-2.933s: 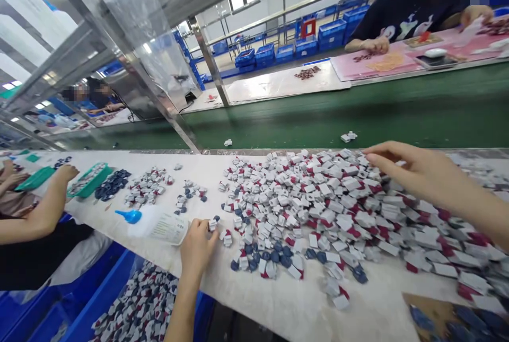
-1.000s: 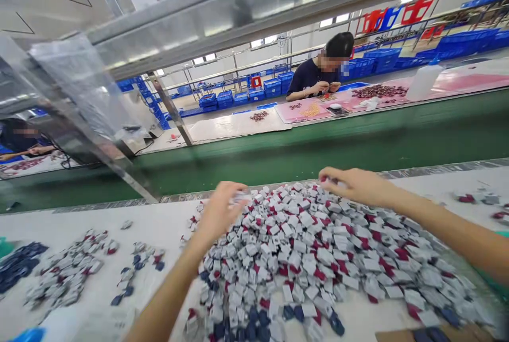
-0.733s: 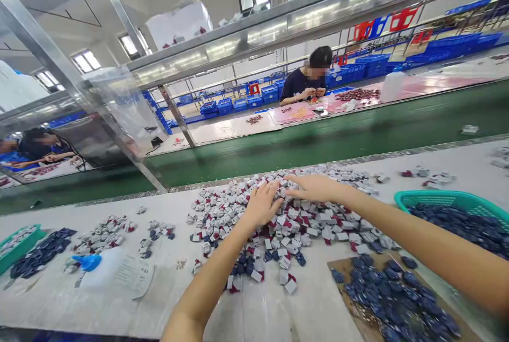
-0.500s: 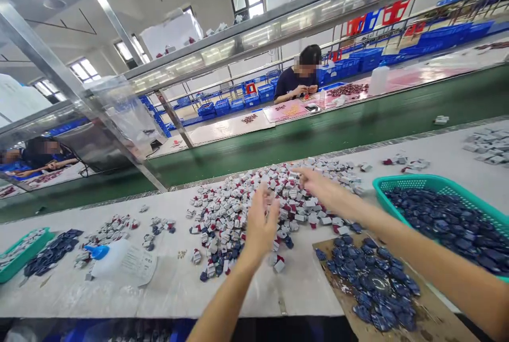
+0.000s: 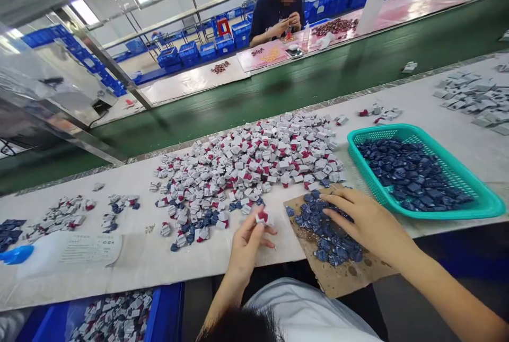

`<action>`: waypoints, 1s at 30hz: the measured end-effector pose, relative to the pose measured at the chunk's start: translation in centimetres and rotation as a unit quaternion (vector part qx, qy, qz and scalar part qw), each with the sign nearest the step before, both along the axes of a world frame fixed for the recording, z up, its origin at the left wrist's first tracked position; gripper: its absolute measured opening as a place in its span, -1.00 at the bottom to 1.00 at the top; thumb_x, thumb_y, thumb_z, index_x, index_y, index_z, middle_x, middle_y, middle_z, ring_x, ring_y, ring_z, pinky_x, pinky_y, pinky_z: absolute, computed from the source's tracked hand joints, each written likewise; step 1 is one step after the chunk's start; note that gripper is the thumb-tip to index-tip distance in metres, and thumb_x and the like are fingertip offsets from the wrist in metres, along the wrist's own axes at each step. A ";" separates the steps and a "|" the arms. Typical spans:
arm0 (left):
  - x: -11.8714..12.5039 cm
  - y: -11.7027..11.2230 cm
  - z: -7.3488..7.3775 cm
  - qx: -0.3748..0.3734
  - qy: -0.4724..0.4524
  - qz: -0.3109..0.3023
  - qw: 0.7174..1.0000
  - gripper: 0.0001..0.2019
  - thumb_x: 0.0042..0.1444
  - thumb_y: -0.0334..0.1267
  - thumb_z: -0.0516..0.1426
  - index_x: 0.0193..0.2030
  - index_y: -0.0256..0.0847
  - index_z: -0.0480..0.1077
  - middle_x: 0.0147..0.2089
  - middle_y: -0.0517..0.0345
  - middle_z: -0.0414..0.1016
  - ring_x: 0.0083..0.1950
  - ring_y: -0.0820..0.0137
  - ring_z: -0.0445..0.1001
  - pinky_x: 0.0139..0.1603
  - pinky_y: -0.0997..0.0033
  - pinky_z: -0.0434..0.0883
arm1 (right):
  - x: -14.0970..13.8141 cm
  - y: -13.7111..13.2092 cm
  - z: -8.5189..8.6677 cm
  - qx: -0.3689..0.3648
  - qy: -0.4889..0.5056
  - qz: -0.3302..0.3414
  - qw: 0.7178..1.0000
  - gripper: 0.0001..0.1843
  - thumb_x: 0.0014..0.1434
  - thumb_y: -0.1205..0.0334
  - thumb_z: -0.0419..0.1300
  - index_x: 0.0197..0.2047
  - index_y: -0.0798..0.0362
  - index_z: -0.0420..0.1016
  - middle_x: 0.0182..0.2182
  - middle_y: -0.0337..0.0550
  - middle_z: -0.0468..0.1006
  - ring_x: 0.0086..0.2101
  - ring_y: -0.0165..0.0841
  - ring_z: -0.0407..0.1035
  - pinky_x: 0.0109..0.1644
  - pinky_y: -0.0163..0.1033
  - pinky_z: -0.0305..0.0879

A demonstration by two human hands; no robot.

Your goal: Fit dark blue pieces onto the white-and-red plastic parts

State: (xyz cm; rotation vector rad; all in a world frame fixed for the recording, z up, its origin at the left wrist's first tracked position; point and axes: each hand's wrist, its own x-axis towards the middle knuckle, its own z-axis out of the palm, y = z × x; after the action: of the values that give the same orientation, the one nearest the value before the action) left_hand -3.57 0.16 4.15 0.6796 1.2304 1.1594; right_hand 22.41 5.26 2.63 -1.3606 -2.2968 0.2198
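Observation:
My left hand [image 5: 248, 246] pinches a small white and red packet [image 5: 262, 218] between thumb and fingers, just off the near edge of a large heap of white, red and dark blue packets [image 5: 238, 172]. My right hand [image 5: 369, 220] lies with its fingers spread on a scatter of dark blue pieces [image 5: 326, 230]. Those pieces sit on a stained cardboard sheet [image 5: 338, 273], and some are hidden under my palm and fingers.
A teal plastic basket [image 5: 437, 213] of dark blue pieces stands to the right. A grey pile [image 5: 473, 98] lies beyond it. A blue bin [image 5: 167, 310] of packets sits below the table's near edge. Across a green conveyor belt [image 5: 238, 114], a co-worker [image 5: 274, 10] works.
The view has tilted down and swung left. My right hand has moved from the heap onto the blue pieces on the cardboard. My left hand has drawn back, now holding a packet.

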 end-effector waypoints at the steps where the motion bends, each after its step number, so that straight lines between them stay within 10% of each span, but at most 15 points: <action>1: -0.1 0.5 0.3 0.012 0.010 0.019 1.000 -0.53 -0.04 0.01 0.31 -0.05 -0.23 0.50 -0.19 0.06 0.54 -0.36 0.43 0.50 -0.46 0.51 0.48 | 0.3 0.6 -0.7 -0.003 -0.015 0.013 1.000 -0.62 0.35 0.08 -0.06 -0.04 0.01 0.54 -0.13 0.02 0.53 -0.16 -0.12 0.45 -0.10 0.03 0.46; 16: 0.0 1.6 0.2 -0.096 -0.149 0.056 0.983 -0.48 -0.19 -0.15 0.35 -0.06 -0.34 0.47 -0.53 0.25 0.43 -0.47 0.46 0.48 -0.52 0.55 0.47 | 0.2 1.8 -0.7 -0.105 0.050 0.027 0.993 -0.63 0.28 0.00 -0.02 -0.14 -0.01 0.54 -0.12 -0.01 0.55 -0.09 -0.05 0.44 -0.09 0.08 0.42; 20: -0.2 2.0 0.6 -0.110 -0.192 0.041 0.974 -0.56 -0.19 -0.18 0.39 -0.15 -0.32 0.50 -0.38 0.16 0.53 -0.44 0.50 0.49 -0.52 0.60 0.47 | -0.4 1.4 0.7 -0.180 0.128 -0.018 0.975 -0.60 0.30 -0.08 -0.01 -0.19 0.02 0.50 -0.38 -0.08 0.56 -0.48 -0.30 0.43 -0.44 -0.20 0.42; 26: 0.3 2.1 1.0 -0.140 -0.209 0.052 0.966 -0.60 -0.20 -0.22 0.44 -0.21 -0.29 0.48 -0.34 0.18 0.53 -0.38 0.48 0.55 -0.52 0.64 0.47 | -1.7 0.3 3.2 -0.409 0.410 -0.106 0.809 -0.46 0.08 -0.28 0.22 -0.19 0.06 0.48 -0.64 -0.23 0.38 -0.60 -0.41 0.27 -0.59 -0.35 0.23; 30: 0.8 2.1 1.3 -0.140 -0.211 0.048 0.966 -0.50 -0.31 -0.14 0.48 -0.24 -0.30 0.46 -0.37 0.20 0.53 -0.39 0.45 0.56 -0.52 0.60 0.49 | -2.0 -0.1 4.0 -0.427 0.451 -0.114 0.776 -0.48 0.02 -0.25 0.30 -0.21 0.05 0.48 -0.63 -0.24 0.38 -0.58 -0.42 0.29 -0.60 -0.38 0.21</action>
State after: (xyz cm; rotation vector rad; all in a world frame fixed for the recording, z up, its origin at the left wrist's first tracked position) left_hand -2.78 2.28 5.45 0.1479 1.0391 1.1093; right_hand 20.41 5.15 6.64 -1.3995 -1.1738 1.5902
